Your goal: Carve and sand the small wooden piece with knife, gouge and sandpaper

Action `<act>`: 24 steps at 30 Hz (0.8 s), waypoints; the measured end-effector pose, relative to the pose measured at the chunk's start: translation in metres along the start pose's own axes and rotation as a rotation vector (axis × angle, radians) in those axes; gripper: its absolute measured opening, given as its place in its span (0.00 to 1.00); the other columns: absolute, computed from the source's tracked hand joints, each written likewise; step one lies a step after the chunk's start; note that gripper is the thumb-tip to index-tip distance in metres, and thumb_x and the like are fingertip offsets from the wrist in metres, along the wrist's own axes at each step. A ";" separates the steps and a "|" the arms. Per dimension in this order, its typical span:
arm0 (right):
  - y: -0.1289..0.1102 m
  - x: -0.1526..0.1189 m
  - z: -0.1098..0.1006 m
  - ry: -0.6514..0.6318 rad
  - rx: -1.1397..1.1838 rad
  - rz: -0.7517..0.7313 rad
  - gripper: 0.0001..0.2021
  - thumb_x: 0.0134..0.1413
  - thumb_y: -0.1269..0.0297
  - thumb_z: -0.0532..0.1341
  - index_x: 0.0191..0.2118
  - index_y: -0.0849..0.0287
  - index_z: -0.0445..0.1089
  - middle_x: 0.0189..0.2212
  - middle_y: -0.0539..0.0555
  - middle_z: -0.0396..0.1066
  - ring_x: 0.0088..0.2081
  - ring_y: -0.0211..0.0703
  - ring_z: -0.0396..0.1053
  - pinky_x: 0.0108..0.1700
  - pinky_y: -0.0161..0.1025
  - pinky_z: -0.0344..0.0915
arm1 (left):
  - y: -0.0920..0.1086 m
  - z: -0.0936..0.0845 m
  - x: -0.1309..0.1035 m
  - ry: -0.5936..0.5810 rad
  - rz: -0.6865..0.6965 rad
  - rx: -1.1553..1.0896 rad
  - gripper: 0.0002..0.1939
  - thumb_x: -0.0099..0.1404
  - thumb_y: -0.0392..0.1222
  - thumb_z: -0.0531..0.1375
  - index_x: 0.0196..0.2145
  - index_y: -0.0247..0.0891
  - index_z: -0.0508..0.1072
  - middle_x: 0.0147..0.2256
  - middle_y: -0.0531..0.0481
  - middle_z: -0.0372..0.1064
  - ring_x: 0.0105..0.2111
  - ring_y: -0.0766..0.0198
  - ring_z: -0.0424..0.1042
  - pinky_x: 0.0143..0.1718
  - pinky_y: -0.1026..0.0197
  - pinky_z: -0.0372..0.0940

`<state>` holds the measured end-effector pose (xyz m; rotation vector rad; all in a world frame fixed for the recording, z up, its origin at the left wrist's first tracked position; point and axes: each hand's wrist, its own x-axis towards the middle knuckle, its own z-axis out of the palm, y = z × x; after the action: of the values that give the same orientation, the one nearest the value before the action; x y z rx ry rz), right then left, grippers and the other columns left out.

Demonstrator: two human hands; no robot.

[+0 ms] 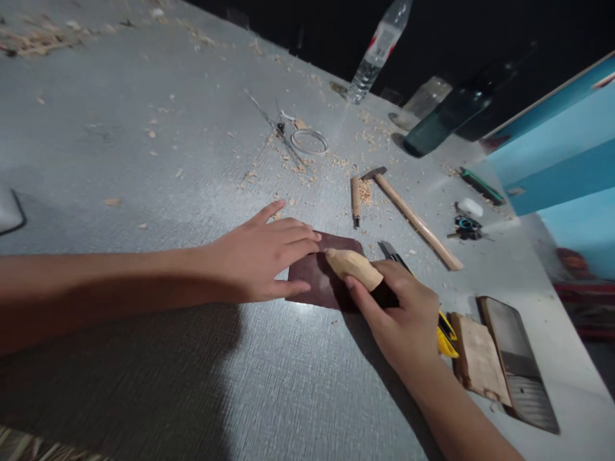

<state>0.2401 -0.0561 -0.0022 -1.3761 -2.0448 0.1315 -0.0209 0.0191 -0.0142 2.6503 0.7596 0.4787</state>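
A dark reddish-brown sheet that looks like sandpaper (314, 272) lies flat on the grey table (269, 384). My left hand (278, 256) rests on its left part, palm down with the fingers spread. In my right hand (398, 307) is a pale carved piece of wood (354, 267), gripped between thumb and fingers. Its narrow end points left and is over the sheet; whether it touches cannot be made out. Partly hidden behind my right hand is a yellow and black utility knife (446, 336), its blade end showing above my knuckles.
Beyond the sheet lie a hammer (418, 221), a wooden-handled tool (355, 200) and a coil of wire (309, 141) among shavings. A plastic bottle (377, 54), a glass (425, 102) and a dark bottle (446, 118) stand behind. At right are a wooden block (480, 358) and a framed tray-like object (521, 365).
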 end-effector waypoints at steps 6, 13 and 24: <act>-0.001 0.000 0.000 -0.133 0.130 -0.100 0.05 0.63 0.66 0.70 0.44 0.57 0.76 0.35 0.52 0.80 0.37 0.44 0.78 0.39 0.41 0.73 | 0.000 0.000 0.000 -0.010 -0.001 0.001 0.27 0.75 0.56 0.58 0.64 0.38 0.70 0.65 0.39 0.71 0.69 0.49 0.65 0.76 0.38 0.32; 0.000 0.000 0.000 -0.053 0.070 -0.063 0.06 0.63 0.65 0.69 0.43 0.56 0.74 0.35 0.52 0.79 0.36 0.45 0.78 0.39 0.42 0.74 | 0.000 0.000 0.000 -0.012 -0.005 -0.006 0.28 0.75 0.56 0.59 0.64 0.37 0.70 0.65 0.39 0.71 0.69 0.49 0.65 0.76 0.37 0.31; -0.001 0.001 0.001 -0.112 0.133 -0.120 0.05 0.62 0.66 0.68 0.40 0.54 0.70 0.32 0.51 0.77 0.34 0.44 0.75 0.38 0.43 0.72 | 0.000 0.000 0.000 0.004 -0.001 -0.016 0.27 0.75 0.55 0.59 0.64 0.39 0.70 0.65 0.40 0.71 0.69 0.49 0.65 0.76 0.38 0.32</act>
<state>0.2386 -0.0551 -0.0017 -1.1860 -2.1633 0.2935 -0.0208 0.0195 -0.0147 2.6348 0.7555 0.4882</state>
